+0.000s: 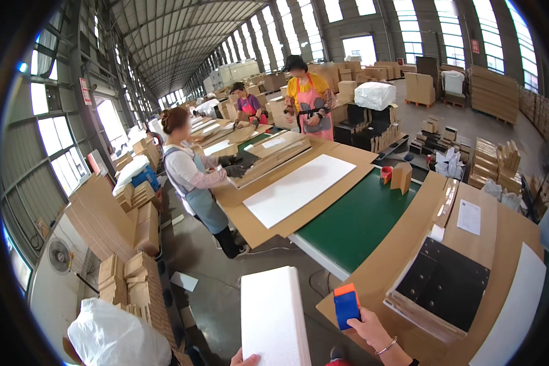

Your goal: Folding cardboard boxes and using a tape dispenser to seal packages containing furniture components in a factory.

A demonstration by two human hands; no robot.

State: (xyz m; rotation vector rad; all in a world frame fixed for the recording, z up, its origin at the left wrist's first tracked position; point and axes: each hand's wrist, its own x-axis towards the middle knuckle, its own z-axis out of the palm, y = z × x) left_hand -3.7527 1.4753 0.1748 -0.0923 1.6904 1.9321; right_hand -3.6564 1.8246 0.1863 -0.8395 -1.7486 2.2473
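Observation:
At the bottom, my left hand [246,359] grips the lower left edge of a long white foam block [272,317], which stands up in front of me. Only its thumb and part of the hand show. My right hand [372,330] is closed on a blue and orange tape dispenser [347,310], over the near left corner of an opened cardboard sheet [424,329]. On that sheet, just right of this hand, lies a stack of boards topped by a black panel [448,283] with small holes. A white paper sheet [469,217] rests on the cardboard beyond it.
A green conveyor belt [363,219] runs ahead, bearing a red tape roll [386,175] and folded cardboard piece [401,177]. Further along, a white board [302,189] lies on cardboard. Several co-workers stand there, one in a grey-blue apron [207,204]. Flattened cartons [107,213] stand left.

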